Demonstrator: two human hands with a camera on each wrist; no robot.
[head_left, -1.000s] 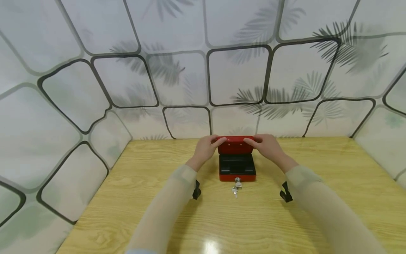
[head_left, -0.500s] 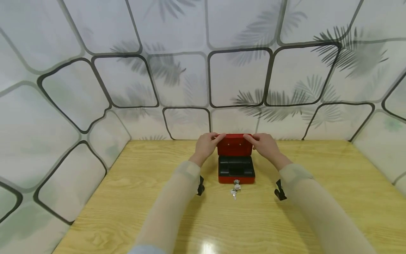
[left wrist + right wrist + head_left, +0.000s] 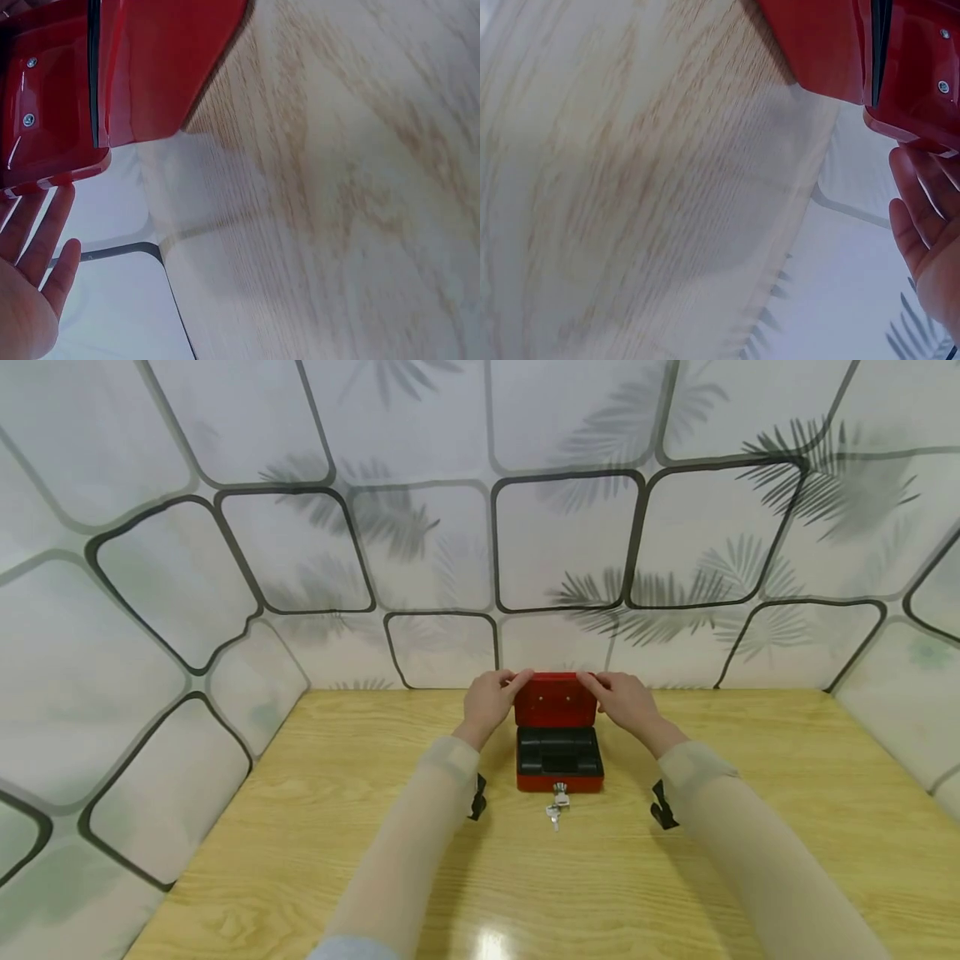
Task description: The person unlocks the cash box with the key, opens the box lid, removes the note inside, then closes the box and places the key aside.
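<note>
A small red cash box point(image 3: 527, 784) stands on the table with its lid point(image 3: 556, 712) raised, showing a black interior point(image 3: 559, 763). My left hand point(image 3: 486, 703) holds the lid's upper left corner, thumb on the near side and fingers behind. At the opposite corner my right hand point(image 3: 630, 703) grips the lid the same way. In the left wrist view, fingers point(image 3: 46, 232) reach the edge of the lid point(image 3: 56, 112); the right wrist view has fingers point(image 3: 915, 184) at the lid's point(image 3: 911, 75) other end. Keys point(image 3: 554, 816) hang from the lock at the front.
The box rests on a light wood-grain table point(image 3: 337, 793), close to its back edge. Behind it rises a pale wall point(image 3: 442, 552) patterned with dark outlines and leaves. Black straps point(image 3: 663, 810) show below the sleeves.
Both hands have tilted the lid a little further back, so more of its inner face shows. Their hold on its corners stays the same, and the keys still hang at the front.
</note>
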